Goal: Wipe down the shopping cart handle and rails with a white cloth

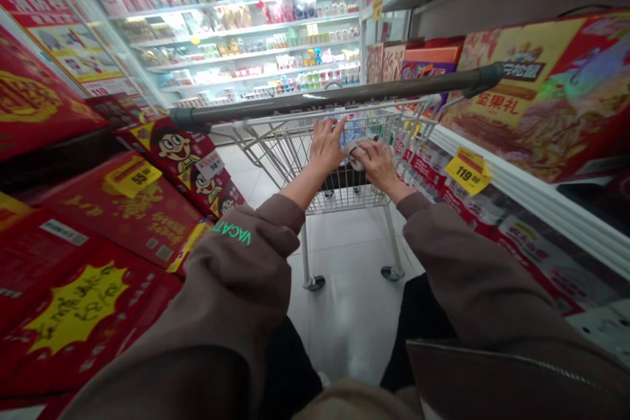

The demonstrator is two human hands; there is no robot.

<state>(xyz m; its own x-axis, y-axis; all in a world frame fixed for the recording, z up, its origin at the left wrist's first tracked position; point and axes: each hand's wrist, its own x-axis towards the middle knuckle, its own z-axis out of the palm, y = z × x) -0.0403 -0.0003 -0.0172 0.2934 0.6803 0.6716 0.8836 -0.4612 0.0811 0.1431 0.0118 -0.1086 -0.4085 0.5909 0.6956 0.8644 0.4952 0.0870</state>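
Note:
A wire shopping cart (285, 161) stands directly in front of me, its grey push bar (315, 104) running across above my hands. My left hand (327, 144) is at the near wire panel below the bar, fingers stretched and a little bent, with nothing seen in it. Close beside it, my right hand (378, 163) has its fingers closed on a crumpled white cloth or tissue (354, 156) at the same panel. Bluish clear items (351, 128) show through the wires; their kind is hard to make out.
Red gift boxes (132, 203) are stacked along the left. On the right, a shelf (531, 190) holds large snack boxes (531, 92), with a yellow price tag (468, 170) on its edge. A lit refrigerated display (246, 33) spans the back. Pale tiled floor (349, 262) lies under the cart.

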